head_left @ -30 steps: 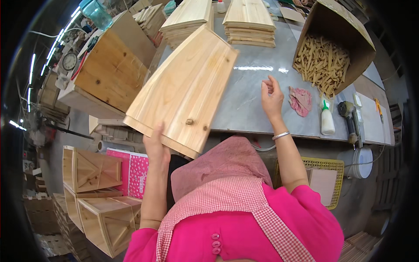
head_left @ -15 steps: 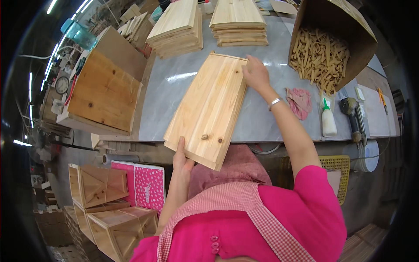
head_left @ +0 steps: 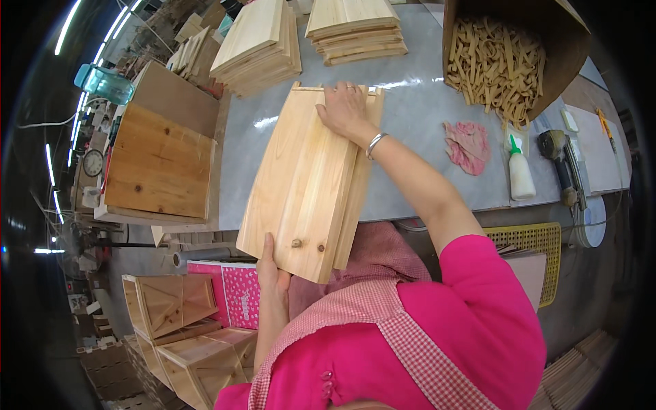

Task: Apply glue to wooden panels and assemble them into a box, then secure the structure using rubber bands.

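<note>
A wooden panel (head_left: 294,178) of pale, knotted boards lies tilted across the near edge of the grey worktable, with at least one more panel showing beneath its right side. My left hand (head_left: 272,275) grips its near left corner, thumb on top and fingers hidden underneath. At the far end, my right hand (head_left: 344,109) rests over the top edge, its fingers bent across a thin strip there. A ring and a silver bracelet show on that hand and wrist. Two stacks of similar panels, a left stack (head_left: 256,44) and a right stack (head_left: 357,31), stand behind.
On the right are a tipped cardboard box (head_left: 566,65) of tan strips, a pink cloth (head_left: 467,147), a glue bottle (head_left: 521,174) and a power tool (head_left: 560,164). A wooden box (head_left: 160,164) borders the left. Wooden crates (head_left: 171,307) stand on the floor at lower left.
The upper panel has shifted left and toward me, exposing more of the panel beneath. My right hand has moved left from the far right corner onto the middle of the far edge.
</note>
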A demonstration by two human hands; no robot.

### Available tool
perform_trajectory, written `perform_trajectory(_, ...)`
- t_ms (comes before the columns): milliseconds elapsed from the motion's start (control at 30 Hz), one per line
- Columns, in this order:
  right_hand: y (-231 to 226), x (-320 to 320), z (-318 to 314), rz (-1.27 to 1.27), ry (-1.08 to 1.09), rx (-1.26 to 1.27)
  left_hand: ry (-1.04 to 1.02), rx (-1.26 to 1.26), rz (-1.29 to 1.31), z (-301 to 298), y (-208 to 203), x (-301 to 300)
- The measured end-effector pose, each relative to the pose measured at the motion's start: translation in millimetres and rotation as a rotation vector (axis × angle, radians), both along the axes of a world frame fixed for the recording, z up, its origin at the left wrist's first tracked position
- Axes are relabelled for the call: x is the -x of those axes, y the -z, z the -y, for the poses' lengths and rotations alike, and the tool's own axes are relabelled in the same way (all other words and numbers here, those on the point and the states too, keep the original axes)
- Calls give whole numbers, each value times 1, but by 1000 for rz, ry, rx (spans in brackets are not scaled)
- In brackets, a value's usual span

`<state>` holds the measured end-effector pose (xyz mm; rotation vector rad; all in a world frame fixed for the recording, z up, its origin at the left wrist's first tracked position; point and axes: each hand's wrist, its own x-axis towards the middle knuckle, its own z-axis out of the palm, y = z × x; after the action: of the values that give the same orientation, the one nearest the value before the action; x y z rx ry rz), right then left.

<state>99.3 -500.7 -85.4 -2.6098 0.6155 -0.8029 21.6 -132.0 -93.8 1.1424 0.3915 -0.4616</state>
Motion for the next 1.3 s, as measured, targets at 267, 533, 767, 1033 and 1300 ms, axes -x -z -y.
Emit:
perform_trajectory(267,25,12,-8,30,14,-14,19,-11,-97,-9,24,-1)
perform_trajectory(533,15,13,-9,13,26,-97,-152,-1184,997,-1,-31,-73)
perform_trajectory(767,19,12,-6,138,-1,-70,333,-1346,1929,193,-115,-273)
perform_trajectory(1033,18,9,-1,150,-15,-121,897,-1870,1954,361,-137,-369)
perform_trajectory(1300,17,11,-2,156,-24,-138,1305,-1900,1782,362,-148,-386)
